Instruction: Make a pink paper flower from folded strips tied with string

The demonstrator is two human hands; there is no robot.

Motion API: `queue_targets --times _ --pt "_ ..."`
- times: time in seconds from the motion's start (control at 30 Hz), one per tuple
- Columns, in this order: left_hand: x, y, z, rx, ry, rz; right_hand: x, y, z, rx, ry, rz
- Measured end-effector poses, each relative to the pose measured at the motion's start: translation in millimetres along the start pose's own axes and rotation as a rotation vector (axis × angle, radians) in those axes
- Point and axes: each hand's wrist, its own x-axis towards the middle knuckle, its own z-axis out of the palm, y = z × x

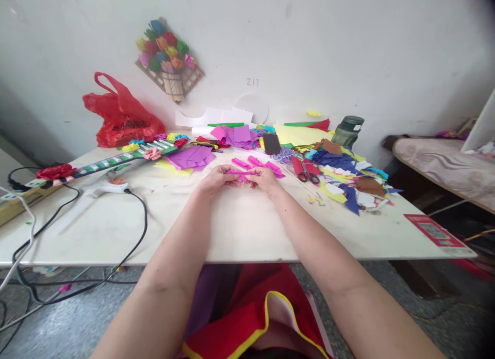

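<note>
Both my hands are at the middle of the white table (247, 230), pinching a narrow strip of magenta paper (240, 174) between them. My left hand (220, 179) is closed on the strip's left end, and my right hand (264, 179) grips its right end. Just beyond the fingers lie several folded magenta paper pieces (275, 168). Scissors (305, 172) with dark handles rest to the right of my right hand, beside a thin wooden stick (296, 177). Flat purple paper sheets (193, 157) lie beyond my left hand.
Coloured paper scraps (359, 181) crowd the right side, near a dark green bottle (348, 129) and a phone (271, 144). On the left are a white glue gun (95, 191) with a black cable, a flower-decorated strip (116, 160) and a red plastic bag (121, 116).
</note>
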Motion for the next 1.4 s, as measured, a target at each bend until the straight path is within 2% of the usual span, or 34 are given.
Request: queue_targets --times 0.27,0.57,0.97,1.4 --pt "-0.8 1.5 -1.0 0.0 0.01 -0.028 -2.8 -6.0 0.9 0.072 0.006 -0.01" --pt "-2.3 3.0 -1.8 -0.095 0.001 -0.006 -3.2 -7.0 -2.2 0.174 -0.05 -0.003" --pt "2.1 -5.5 -10.6 -0.162 -0.074 0.036 -5.5 -9.1 -2.8 0.19 -0.067 -0.013" --pt "1.6 0.2 -7.5 -0.187 -0.067 0.036 -5.3 -8.9 -4.2 0.235 -0.123 -0.042"
